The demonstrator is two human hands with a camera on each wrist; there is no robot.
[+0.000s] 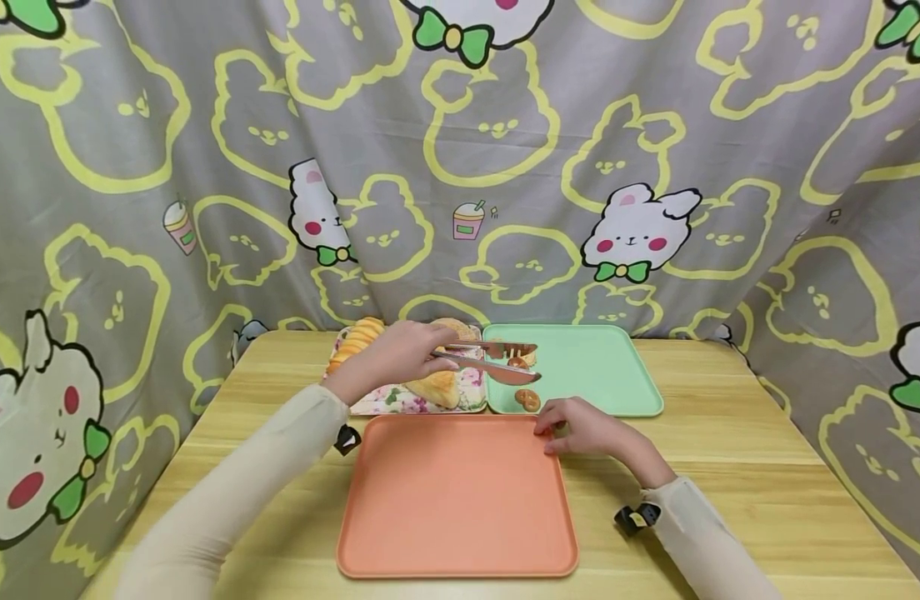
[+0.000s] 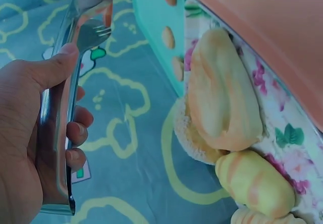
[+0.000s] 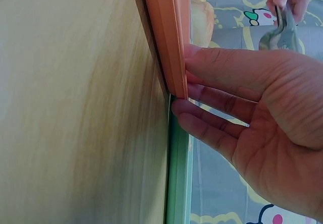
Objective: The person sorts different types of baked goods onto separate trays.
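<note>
My left hand (image 1: 400, 354) grips metal tongs (image 2: 56, 133) above the flowered tray (image 1: 471, 398). The two tong ends stand apart over the left part of the green tray (image 1: 595, 367), with nothing visibly pinched between them. Below them lies a small brown pretzel (image 1: 527, 400); a second pretzel (image 1: 517, 363) is partly hidden by the tongs. My right hand (image 1: 591, 429) holds the far right corner of the orange tray (image 1: 460, 500). In the right wrist view its thumb (image 3: 217, 62) lies against the rim, and the other fingertips sit around the corner.
Bread pieces lie on the flowered tray, among them a striped orange roll (image 1: 358, 337), a pale bun (image 2: 222, 93) and a yellow roll (image 2: 255, 183). The flowered and green trays stand side by side behind the orange one. A patterned curtain (image 1: 497, 208) hangs behind the wooden table (image 1: 745, 475).
</note>
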